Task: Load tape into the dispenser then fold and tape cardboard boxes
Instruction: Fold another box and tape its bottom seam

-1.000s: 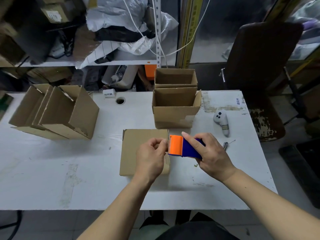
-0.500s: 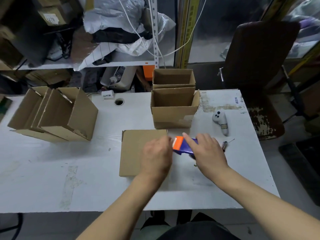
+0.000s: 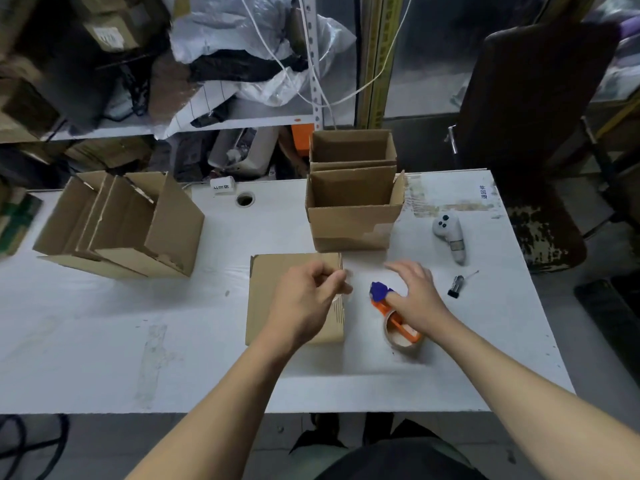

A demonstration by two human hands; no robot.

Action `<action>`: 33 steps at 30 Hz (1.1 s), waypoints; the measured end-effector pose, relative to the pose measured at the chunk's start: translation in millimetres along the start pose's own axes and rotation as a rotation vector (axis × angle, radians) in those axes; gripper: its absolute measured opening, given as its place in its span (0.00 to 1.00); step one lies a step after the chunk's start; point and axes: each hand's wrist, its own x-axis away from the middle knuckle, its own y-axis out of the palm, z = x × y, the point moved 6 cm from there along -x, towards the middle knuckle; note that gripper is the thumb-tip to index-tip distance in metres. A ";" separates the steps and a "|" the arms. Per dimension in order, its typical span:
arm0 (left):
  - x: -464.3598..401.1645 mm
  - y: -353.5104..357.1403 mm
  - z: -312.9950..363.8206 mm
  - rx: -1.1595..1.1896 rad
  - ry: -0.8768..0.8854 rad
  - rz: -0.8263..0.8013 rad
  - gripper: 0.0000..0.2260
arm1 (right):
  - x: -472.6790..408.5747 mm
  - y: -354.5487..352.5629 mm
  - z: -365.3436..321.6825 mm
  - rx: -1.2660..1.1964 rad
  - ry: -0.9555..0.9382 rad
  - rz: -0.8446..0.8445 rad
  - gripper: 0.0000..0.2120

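1. Lying on the surface [image 3: 104, 341], the dispenser [image 3: 391, 310] sat under the right hand [image 3: 417, 296], its long axis running toward the person.
2. That hand rested on it, fingers spread and released.
3. The left hand [image 3: 304, 299], over the box [image 3: 273, 289] just beside, pinched something unclear, possibly tape.

Head-worn view, angled down, close

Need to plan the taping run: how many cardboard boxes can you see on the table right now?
4: one lying closed under the left hand at, two open ones stacked behind it, one on its side far left. More may be nested there.
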 end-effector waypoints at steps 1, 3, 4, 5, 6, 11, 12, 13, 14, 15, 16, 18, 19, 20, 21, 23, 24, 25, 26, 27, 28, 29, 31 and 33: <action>-0.5 -0.2 -0.7 0.057 -0.009 -0.006 0.09 | 6.3 -2.9 -25.4 -0.273 -0.080 -0.039 0.26; -1.1 -1.3 -3.9 0.148 -0.019 -0.014 0.08 | 20.8 8.3 -66.6 -0.717 -0.120 -0.305 0.21; -1.5 -2.1 -7.0 0.187 -0.026 -0.017 0.08 | 23.2 15.8 -74.7 -0.826 -0.115 -0.390 0.22; -2.0 -3.0 -10.8 0.228 -0.041 -0.016 0.08 | 22.7 24.1 -75.4 -0.877 -0.082 -0.445 0.25; -3.0 -3.4 -16.5 0.266 -0.061 -0.006 0.08 | 22.1 31.9 -73.9 -0.903 -0.022 -0.504 0.27; -1.0 5.5 -58.8 0.299 -0.219 0.114 0.07 | 22.3 53.9 -41.8 -1.030 0.289 -0.547 0.07; 0.2 9.9 -67.8 0.276 -0.238 0.137 0.08 | 21.8 56.8 -35.5 -1.052 0.320 -0.503 0.06; 1.4 14.9 -76.4 0.257 -0.256 0.157 0.08 | 21.2 60.3 -28.2 -1.043 0.350 -0.453 0.07; 2.4 20.5 -83.7 0.238 -0.271 0.169 0.08 | 21.2 63.8 -21.4 -1.015 0.371 -0.400 0.06; 3.4 26.3 -89.5 0.205 -0.278 0.181 0.08 | 21.7 67.7 -15.7 -0.985 0.387 -0.351 0.05; 3.8 30.6 -93.0 0.141 -0.266 0.199 0.09 | 23.0 71.8 -11.1 -0.967 0.399 -0.305 0.05; 4.8 37.7 -97.0 -0.067 -0.185 0.260 0.10 | 24.7 80.9 -3.3 -0.956 0.410 -0.226 0.05; 5.8 40.7 -97.1 -0.178 -0.117 0.303 0.11 | 26.2 85.2 -1.6 -0.964 0.408 -0.194 0.05; 6.6 44.1 -96.8 -0.272 -0.037 0.344 0.11 | 27.0 89.4 0.0 -0.980 0.406 -0.171 0.05; 7.3 47.7 -96.8 -0.344 0.040 0.375 0.10 | 27.4 93.5 1.6 -1.006 0.411 -0.155 0.06; 6.5 52.9 -100.1 -0.421 0.126 0.414 0.10 | 28.3 99.9 4.9 -1.065 0.441 -0.137 0.08; 4.8 54.2 -102.3 -0.436 0.135 0.424 0.11 | 28.0 102.4 6.7 -1.079 0.449 -0.124 0.08; 3.4 55.0 -103.9 -0.450 0.144 0.435 0.12 | 27.2 104.5 8.5 -1.068 0.445 -0.106 0.08; 2.2 55.1 -104.2 -0.472 0.164 0.451 0.14 | 26.0 106.5 9.5 -1.033 0.433 -0.087 0.08; 1.4 55.8 -105.1 -0.499 0.183 0.463 0.14 | 24.9 107.9 9.6 -0.979 0.415 -0.068 0.08; 0.4 56.4 -106.2 -0.532 0.203 0.473 0.15 | 24.3 108.4 8.4 -0.914 0.398 -0.046 0.08; -0.7 56.7 -107.6 -0.568 0.222 0.475 0.15 | 23.6 109.0 7.2 -0.843 0.390 -0.019 0.08; -3.0 58.2 -110.3 -0.657 0.279 0.467 0.14 | 21.8 112.8 5.9 -0.727 0.393 0.017 0.09; -5.4 59.5 -112.4 -0.747 0.321 0.470 0.14 | 21.0 119.4 3.7 -0.653 0.411 0.026 0.11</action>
